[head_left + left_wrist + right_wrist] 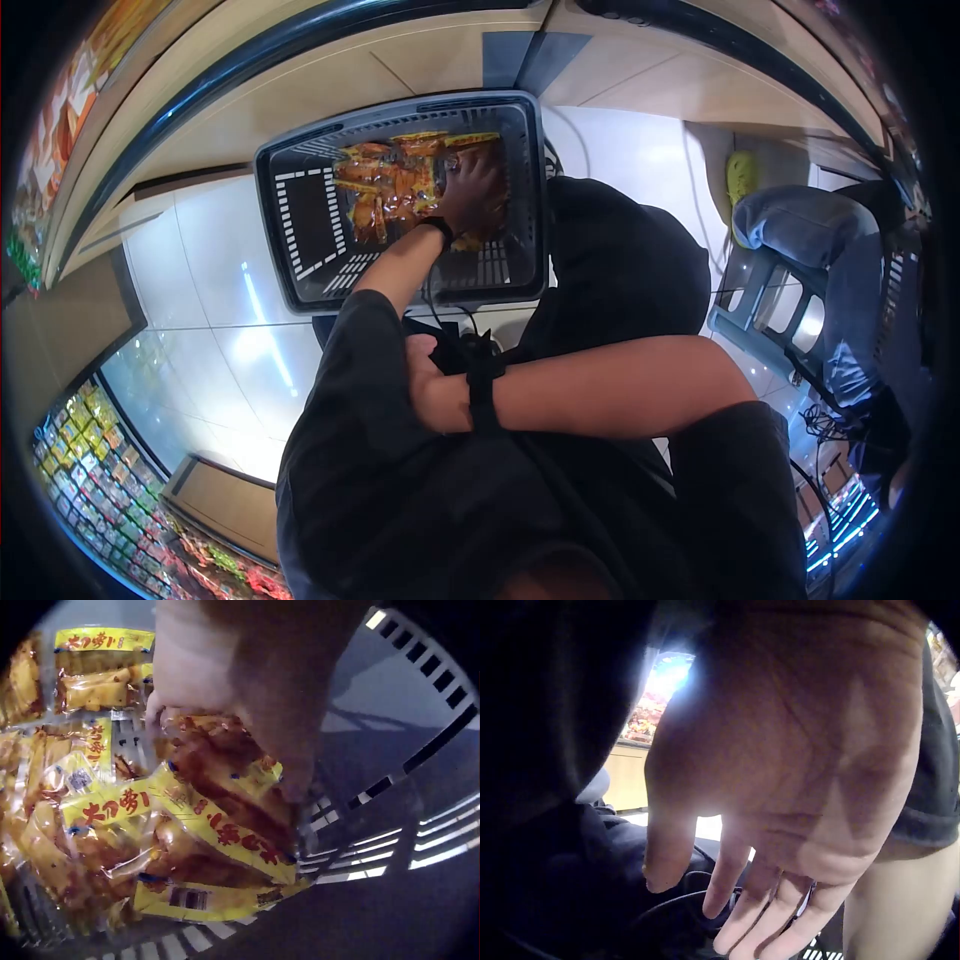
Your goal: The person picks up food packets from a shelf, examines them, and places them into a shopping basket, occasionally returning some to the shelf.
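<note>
Inside a dark grey shopping basket [300,290] lie several clear packets of pickled radish [375,185] with yellow labels and red lettering. My left hand [472,195] reaches down into the basket's right part. In the left wrist view its thumb [297,776] and fingers span a radish packet [225,791] and grip it by its sides; some fingers are hidden behind the palm. Other packets [109,814] lie flat or overlap beside it. My right hand [432,385] hangs in front of the torso below the basket, fingers [772,907] loosely extended, holding nothing.
A wooden shelf front [400,70] stands just beyond the basket. At the right is another person's leg [810,220] beside a grey plastic frame [765,290]. Cables [430,300] hang near my wrists. Stocked shelves [100,480] fill the lower left.
</note>
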Demonstrator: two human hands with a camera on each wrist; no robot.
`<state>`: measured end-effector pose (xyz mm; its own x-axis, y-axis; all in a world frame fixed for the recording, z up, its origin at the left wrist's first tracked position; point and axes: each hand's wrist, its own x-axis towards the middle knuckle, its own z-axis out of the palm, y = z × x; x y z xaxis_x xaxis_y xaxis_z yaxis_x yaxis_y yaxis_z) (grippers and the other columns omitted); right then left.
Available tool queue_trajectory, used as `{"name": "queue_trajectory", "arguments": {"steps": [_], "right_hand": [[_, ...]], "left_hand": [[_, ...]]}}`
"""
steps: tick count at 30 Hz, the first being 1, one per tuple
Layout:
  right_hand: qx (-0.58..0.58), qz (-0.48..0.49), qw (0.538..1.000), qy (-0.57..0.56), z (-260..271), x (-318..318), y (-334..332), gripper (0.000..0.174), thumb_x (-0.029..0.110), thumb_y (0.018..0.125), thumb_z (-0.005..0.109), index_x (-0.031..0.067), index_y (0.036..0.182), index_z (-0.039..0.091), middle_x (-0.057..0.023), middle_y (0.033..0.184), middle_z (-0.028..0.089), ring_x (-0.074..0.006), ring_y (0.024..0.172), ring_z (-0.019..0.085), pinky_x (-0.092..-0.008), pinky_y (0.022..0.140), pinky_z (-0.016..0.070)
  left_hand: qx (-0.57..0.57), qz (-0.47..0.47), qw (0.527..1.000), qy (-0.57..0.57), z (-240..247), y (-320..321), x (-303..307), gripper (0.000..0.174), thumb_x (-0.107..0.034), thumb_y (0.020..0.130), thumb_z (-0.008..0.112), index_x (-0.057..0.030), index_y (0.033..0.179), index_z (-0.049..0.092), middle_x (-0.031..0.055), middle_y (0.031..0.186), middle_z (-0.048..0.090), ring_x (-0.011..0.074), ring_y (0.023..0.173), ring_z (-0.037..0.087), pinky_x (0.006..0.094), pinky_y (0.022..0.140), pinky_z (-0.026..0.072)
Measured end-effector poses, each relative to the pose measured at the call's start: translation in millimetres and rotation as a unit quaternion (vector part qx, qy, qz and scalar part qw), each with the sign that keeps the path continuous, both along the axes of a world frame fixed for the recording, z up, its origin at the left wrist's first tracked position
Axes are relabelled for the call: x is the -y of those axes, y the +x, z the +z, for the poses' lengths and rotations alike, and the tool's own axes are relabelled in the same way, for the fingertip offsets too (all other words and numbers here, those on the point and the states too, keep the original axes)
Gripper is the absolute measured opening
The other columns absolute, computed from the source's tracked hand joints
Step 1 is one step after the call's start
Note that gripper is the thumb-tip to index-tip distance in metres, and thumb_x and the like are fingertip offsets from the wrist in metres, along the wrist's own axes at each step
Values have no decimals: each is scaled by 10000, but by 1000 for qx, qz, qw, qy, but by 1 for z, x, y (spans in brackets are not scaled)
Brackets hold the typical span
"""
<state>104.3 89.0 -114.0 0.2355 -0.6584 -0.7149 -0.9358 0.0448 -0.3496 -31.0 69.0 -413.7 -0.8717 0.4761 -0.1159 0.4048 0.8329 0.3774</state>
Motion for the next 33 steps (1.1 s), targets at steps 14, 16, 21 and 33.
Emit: {"name": "queue_trajectory", "arguments": {"steps": [14, 16, 21, 33], "right_hand": [[-16, -30, 999, -21, -16, -4, 15, 518, 395, 731, 773, 118, 1167, 754, -105, 1108, 725, -316, 990, 685, -534, 780, 488], [-25, -24, 999, -28, -22, 2, 22, 503, 387, 736, 773, 124, 1165, 757, -102, 1107, 725, -312, 986, 685, -535, 783, 488], [-27, -42, 997, -59, -20, 11, 23, 475, 374, 746, 772, 134, 1156, 764, -97, 1106, 727, -305, 981, 686, -535, 786, 488], [1, -145, 984, -104, -21, 19, 9, 424, 356, 766, 765, 147, 1134, 776, -92, 1109, 729, -298, 975, 688, -536, 788, 488]], "left_hand": [[107, -138, 975, -138, -1, 26, 28, 454, -385, 1001, 557, -216, 1421, 525, 139, 1362, 505, 398, 1330, 480, 586, 1007, 482], [218, 82, 968, -93, 7, 30, 19, 496, -381, 988, 578, -216, 1448, 498, 158, 1390, 535, 393, 1312, 529, 557, 996, 499], [365, 71, 926, 57, -23, 25, 29, 621, -390, 953, 650, -92, 1459, 448, 225, 1270, 647, 379, 1115, 674, 469, 887, 564], [523, 215, 758, 325, 76, 0, 49, 439, -358, 1004, 664, -78, 1341, 641, 50, 1013, 744, 119, 793, 695, 298, 640, 579]]}}
